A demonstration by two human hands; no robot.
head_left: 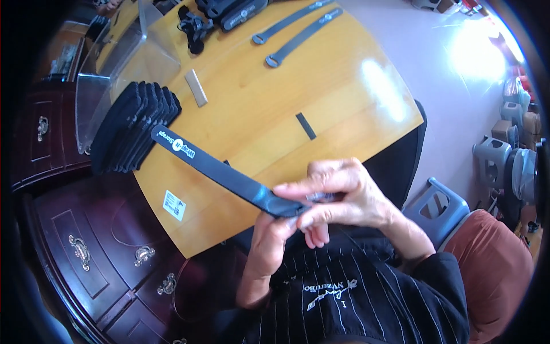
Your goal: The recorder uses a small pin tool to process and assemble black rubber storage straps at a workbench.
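Observation:
A long dark strap [212, 167] with a white printed end reaches from my hands up to the left over the wooden table [321, 109]. My left hand [274, 238] holds the strap's near end from below. My right hand [344, 195] pinches the same end from above, thumb and fingers closed around it, with a small pale piece between the fingertips. Both hands hover at the table's near edge, in front of my dark striped apron.
A row of folded black straps [134, 126] stands at the table's left by a clear plastic bin [114, 69]. Two grey straps [298, 31], a small black strip [305, 125], a silver piece [196, 88] and black gear [195, 28] lie farther out. Dark cabinet [86, 241] left; stools right.

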